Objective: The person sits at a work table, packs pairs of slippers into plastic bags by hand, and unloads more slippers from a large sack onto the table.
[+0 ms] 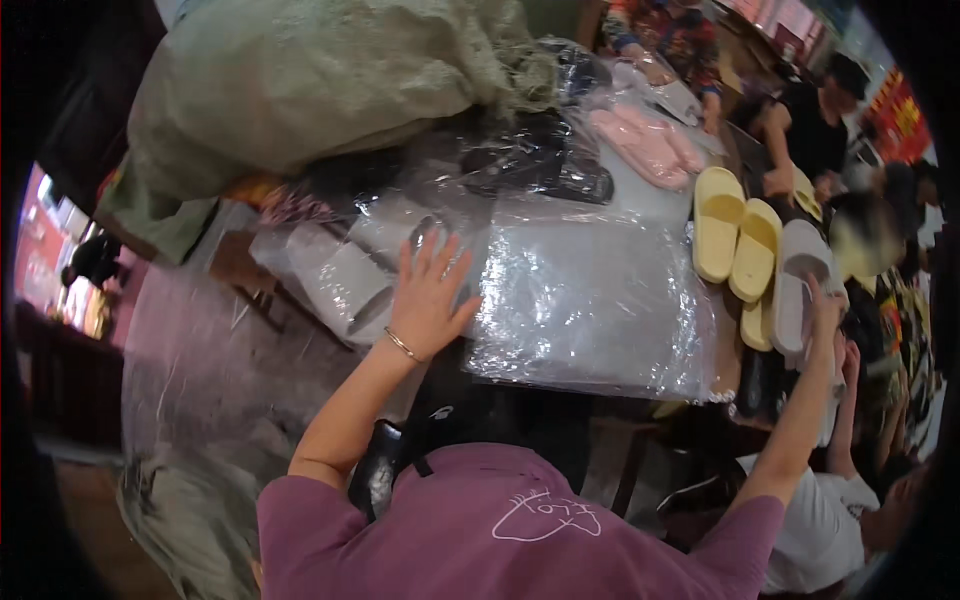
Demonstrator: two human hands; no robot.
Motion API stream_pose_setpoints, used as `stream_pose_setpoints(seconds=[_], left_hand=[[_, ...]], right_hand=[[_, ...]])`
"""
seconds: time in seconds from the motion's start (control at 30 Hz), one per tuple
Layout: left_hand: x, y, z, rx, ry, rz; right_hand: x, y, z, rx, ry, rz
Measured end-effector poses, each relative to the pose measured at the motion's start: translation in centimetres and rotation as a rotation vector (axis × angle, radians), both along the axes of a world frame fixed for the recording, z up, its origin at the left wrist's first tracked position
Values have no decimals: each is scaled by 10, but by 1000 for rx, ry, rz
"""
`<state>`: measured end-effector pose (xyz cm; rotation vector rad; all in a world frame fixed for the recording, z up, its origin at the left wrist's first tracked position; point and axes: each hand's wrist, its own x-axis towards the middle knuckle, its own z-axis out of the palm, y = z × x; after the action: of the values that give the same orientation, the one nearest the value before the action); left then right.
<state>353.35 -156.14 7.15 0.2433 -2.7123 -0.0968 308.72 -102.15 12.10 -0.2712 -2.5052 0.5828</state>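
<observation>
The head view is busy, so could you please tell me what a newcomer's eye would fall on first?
A bulky grey-green sack at the upper left probably draws the eye first, then the glossy clear plastic mid-picture. Bright yellow slippers stand out at the right, beside a grey slipper with the right hand at it. The left hand is spread left of centre.

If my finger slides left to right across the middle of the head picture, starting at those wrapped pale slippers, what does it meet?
Wrapped pale slippers → left hand → shiny clear plastic → yellow slippers → right hand.
</observation>
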Motion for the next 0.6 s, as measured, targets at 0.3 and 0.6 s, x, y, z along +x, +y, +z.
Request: stream_pose_setpoints(seconds=[0.3,0.6], left_hand=[[99,-93,-53,470,899,850],[109,-106,-63,1967,909,334]], right_hand=[[127,-164,5,276,405,367],[340,-378,-37,-232,-428,1414]])
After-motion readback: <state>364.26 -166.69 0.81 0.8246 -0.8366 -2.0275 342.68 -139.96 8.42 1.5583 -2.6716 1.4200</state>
